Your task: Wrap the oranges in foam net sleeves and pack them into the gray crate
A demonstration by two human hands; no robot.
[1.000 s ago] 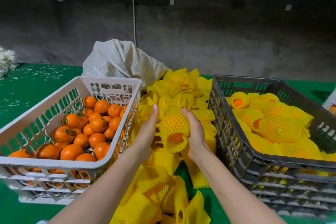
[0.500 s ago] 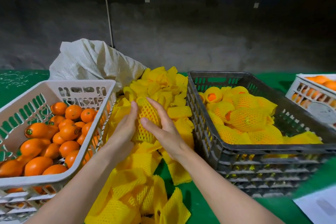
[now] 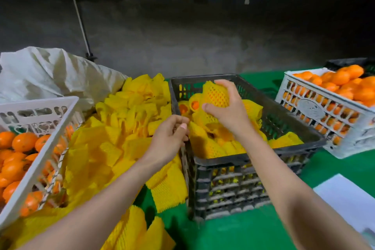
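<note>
Head view: my right hand (image 3: 227, 111) was over the gray crate (image 3: 253, 157), above its back left part. Fingers and thumb were curled round the sleeved orange (image 3: 216, 95).
Change: half a second before, both hands had cupped that orange left of the crate, over the sleeve pile (image 3: 121, 128). By this moment it had crossed the crate's left wall, and only the right hand carried it.
Left hand: my left hand (image 3: 168, 140) had let go and hung just outside the crate's left rim. Its fingers were loosely curled, with nothing in them that I could see. Whether a fingertip touched the rim I could not tell.
Orange: net covered every part of it that showed. It was above the wrapped fruit already in the crate, not yet resting on them.
Crate: wrapped oranges lay thick along its left and front, thinner toward its right wall.
Meaning: wrapping of this one looked finished to me, and only the setting down was left.
Supply: bare oranges (image 3: 22, 142) lay in the white crate (image 3: 36, 107) left of the gray crate, beyond the pile. I judged my freed left hand well placed to fetch the next sleeve or fruit.
Risk: the net looked soft and springy, so I judged a low release safer than a drop.
</note>
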